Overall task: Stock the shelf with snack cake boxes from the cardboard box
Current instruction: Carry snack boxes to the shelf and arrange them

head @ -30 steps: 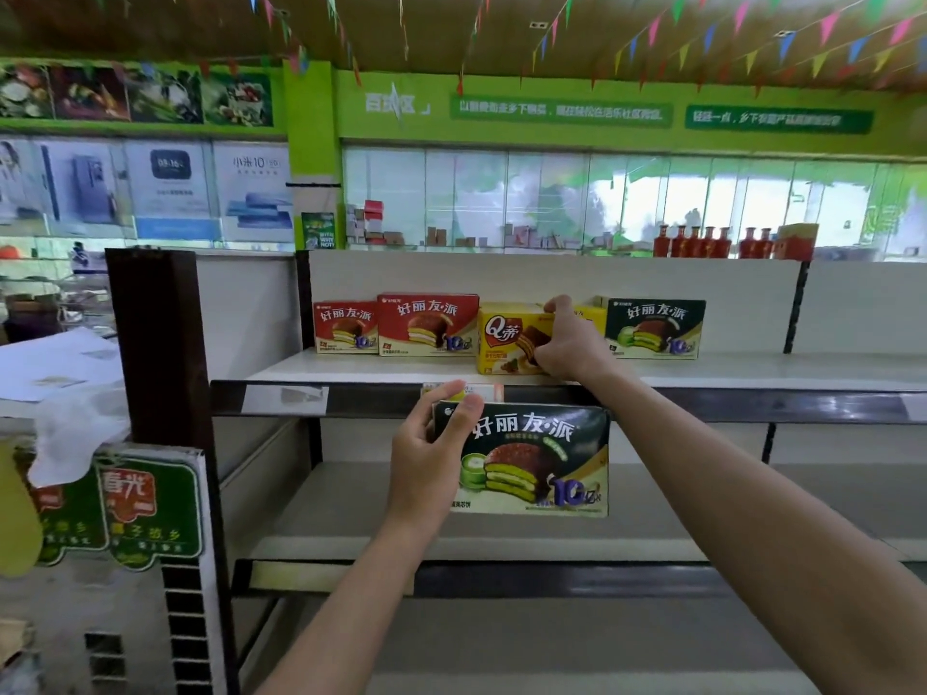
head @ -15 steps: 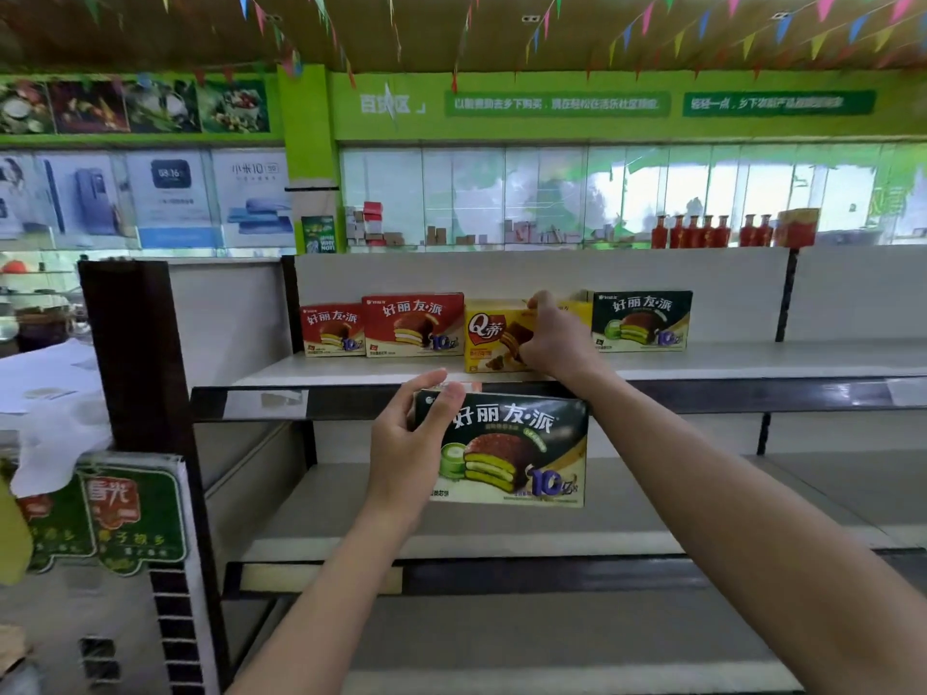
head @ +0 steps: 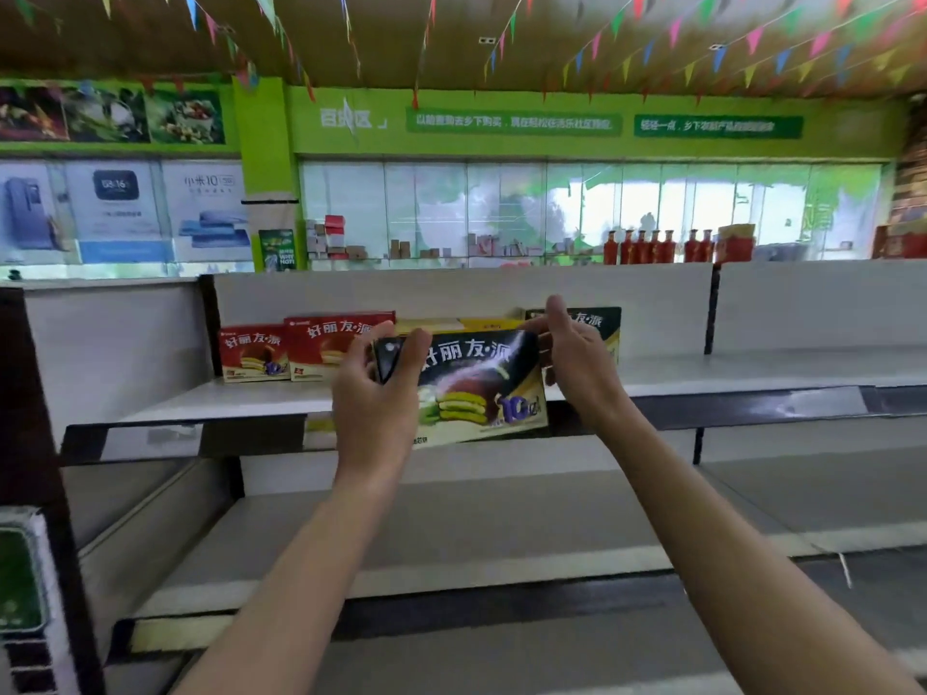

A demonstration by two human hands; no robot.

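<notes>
Both bare forearms reach forward and up from the bottom edge, converging toward 12 o'clock. The left hand (head: 376,393) shows its back, thumb up, fingers (head: 368,351) curled in a grip. The right hand (head: 577,358) is at its 3 o'clock, thumb raised, fingers bent inward in a grip.

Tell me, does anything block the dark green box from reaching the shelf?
The yellow box and another dark green box stand right behind the held dark green snack cake box; the white shelf further right is bare.

Green wall band (head: 552,143), bright windows (head: 577,208), pennant bunting (head: 752,37), wall posters (head: 120,213), red bottles (head: 652,245)
</notes>
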